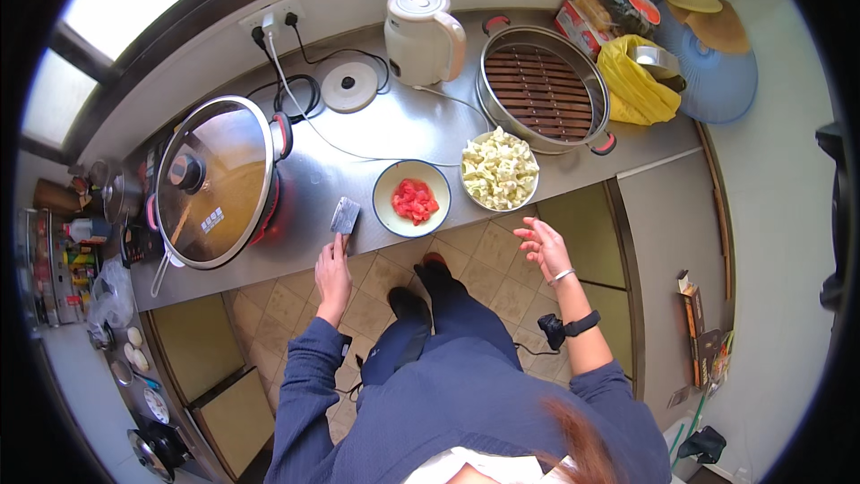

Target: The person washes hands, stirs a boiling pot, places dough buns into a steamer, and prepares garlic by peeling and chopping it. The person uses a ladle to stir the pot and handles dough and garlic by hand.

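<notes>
Your left hand is at the front edge of the metal counter, its fingertips meeting the lower end of a small grey block; you have the index finger stretched along it, but I cannot tell whether the hand grips it. Your right hand is open in the air in front of the counter, fingers loosely spread, near the bowl of pale pieces.

Just right of the block, you have a shallow pale bowl with a dark rim, at the counter's edge; a small heap of wet-looking chopped red pieces lies in its middle. Just beside it on the right, a second bowl is filled and heaped with chopped white and pale green pieces.

To your left is a wide pan with its glass lid on; a yellowish-brown colour shows through the glass, too unclear to name.

Farther back on the right, a round steel steamer is uncovered, showing brown slats across its inside. Left of it, your cream kettle has its lid closed, so its contents are hidden; it is off its round base. Beyond the steamer to the right sits a yellow bag, with a metal container partly showing at its opening.
</notes>
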Available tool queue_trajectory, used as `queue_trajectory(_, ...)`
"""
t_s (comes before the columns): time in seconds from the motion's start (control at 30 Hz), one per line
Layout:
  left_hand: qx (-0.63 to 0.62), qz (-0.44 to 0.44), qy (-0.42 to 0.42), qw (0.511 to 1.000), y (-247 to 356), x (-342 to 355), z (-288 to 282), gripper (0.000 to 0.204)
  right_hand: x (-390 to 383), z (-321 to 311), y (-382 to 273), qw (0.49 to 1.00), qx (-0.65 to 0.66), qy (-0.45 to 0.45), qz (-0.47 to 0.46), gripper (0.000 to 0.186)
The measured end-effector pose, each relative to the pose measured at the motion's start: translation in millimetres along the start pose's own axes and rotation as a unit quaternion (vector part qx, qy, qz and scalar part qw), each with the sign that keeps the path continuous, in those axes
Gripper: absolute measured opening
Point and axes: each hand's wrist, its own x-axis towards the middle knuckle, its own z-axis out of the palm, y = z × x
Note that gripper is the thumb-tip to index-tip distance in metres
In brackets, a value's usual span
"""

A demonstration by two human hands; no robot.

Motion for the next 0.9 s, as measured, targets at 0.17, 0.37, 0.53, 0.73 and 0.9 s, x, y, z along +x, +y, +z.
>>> queue_trajectory(0.17, 0.006, 0.034, 0.021, 0.999, -12.5, 8.5, 0.6, 0.055, -12.7, -7.1, -10.1, 0.937, 0.329, -0.113, 0.023, 0.070)
queue_trajectory(0.37, -0.028, 0.049, -0.027, 0.998, -15.4, 18.3, 7.4, 0.062, -48.2, -33.1, 26.5, 0.883, 0.458, -0.099, -0.037, 0.072)
queue_trajectory(0.53, -0.001, 0.169, 0.061, 0.984, -17.8, 28.2, -21.9, 0.059, -148.6, -48.6, 130.2, 0.842, 0.519, 0.085, -0.120, 0.067)
queue_trajectory(0.73, -0.095, 0.447, 0.036, 0.889, 95.9, -8.7, 26.9, 0.051, -240.7, -73.4, 327.9, 0.688, 0.638, 0.319, -0.132, 0.050)
queue_trajectory(0.9, -0.128, 0.647, -0.036, 0.751, 228.8, -111.9, 124.6, 0.053, -314.5, -112.9, 497.5, 0.552, 0.701, 0.389, -0.228, 0.043)
